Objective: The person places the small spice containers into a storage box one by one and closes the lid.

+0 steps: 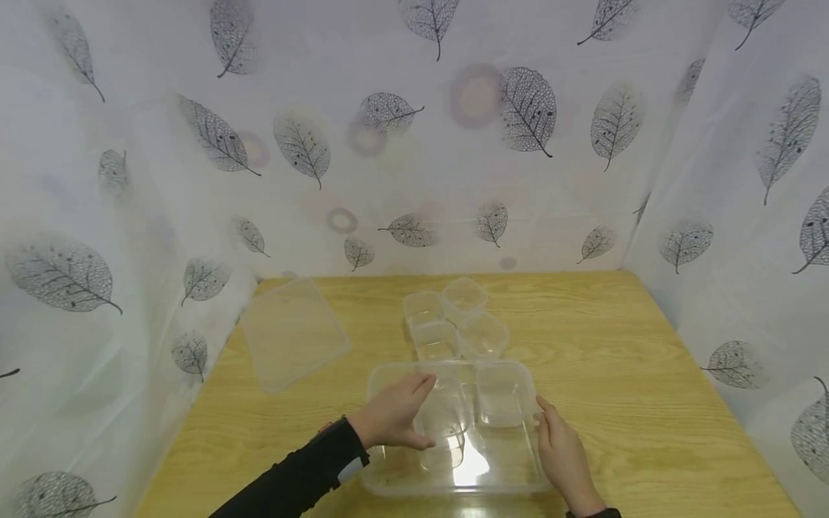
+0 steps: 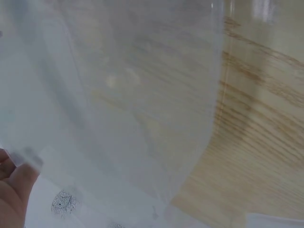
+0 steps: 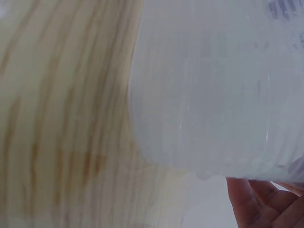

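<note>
A large clear plastic box (image 1: 456,491) lies at the table's near side, in front of the person. My left hand (image 1: 395,414) reaches over its left part and holds a small clear container (image 1: 447,409) between thumb and fingers. Another small container (image 1: 501,396) sits in the box's far right corner. At the outer right wall, my right hand (image 1: 565,453) touches the box with extended fingers. The left wrist view has the left hand (image 2: 16,190) at the lower left, beside a translucent wall. In the right wrist view, the right hand (image 3: 266,202) is at the box's edge, partly hidden by it.
Several small clear containers (image 1: 482,334) stand clustered just beyond the large box. A flat translucent lid (image 1: 294,334) lies at the back left of the wooden table (image 1: 602,338). White leaf-patterned curtains (image 1: 414,165) hang along the table's back and sides.
</note>
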Demonstrator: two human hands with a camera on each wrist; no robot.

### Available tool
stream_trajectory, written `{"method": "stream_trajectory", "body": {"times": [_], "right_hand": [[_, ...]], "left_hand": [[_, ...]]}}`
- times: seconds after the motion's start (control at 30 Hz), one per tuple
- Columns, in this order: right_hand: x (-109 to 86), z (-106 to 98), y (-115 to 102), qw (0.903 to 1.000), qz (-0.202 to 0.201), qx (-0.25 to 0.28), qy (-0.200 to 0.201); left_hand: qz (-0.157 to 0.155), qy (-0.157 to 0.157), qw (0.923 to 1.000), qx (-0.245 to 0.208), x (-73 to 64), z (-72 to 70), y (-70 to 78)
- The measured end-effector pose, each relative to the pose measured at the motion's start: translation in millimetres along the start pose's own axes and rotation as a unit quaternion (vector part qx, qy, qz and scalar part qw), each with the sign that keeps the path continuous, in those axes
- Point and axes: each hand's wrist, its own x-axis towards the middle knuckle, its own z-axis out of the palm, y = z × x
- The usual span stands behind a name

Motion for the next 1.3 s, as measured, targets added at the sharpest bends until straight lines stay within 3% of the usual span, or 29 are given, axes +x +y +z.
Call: {"method": "stream_trajectory", "body": {"times": [0.3,0.53,0.73,0.93,1.3], "right_hand": [[0.1,0,-1,0.9998,0.013,-0.001,-0.014],[0.3,2,0,1.0000,-0.006,0.000,0.005],[-0.4,2,1,0.9999,-0.009,-0.002,0.009],[0.1,4,3,0.9999,-0.010,-0.005,0.011],[-0.5,2,2,0.9996,-0.022,-0.003,0.015]], "left_hand": [[0.004,-0.009,0.9999,0.008,-0.9,15.5,-3.5],[0.018,-0.005,0.9998,0.006,-1.1,23.9,-4.5],[0.007,-0.022,0.9997,-0.007,-1.7,26.1,-4.8],[-0.001,-0.008,0.9994,-0.034,-1.2,28.3,-5.7],[0.004,-0.018,0.9998,-0.012,0.8,26.6,-7.6]]}}
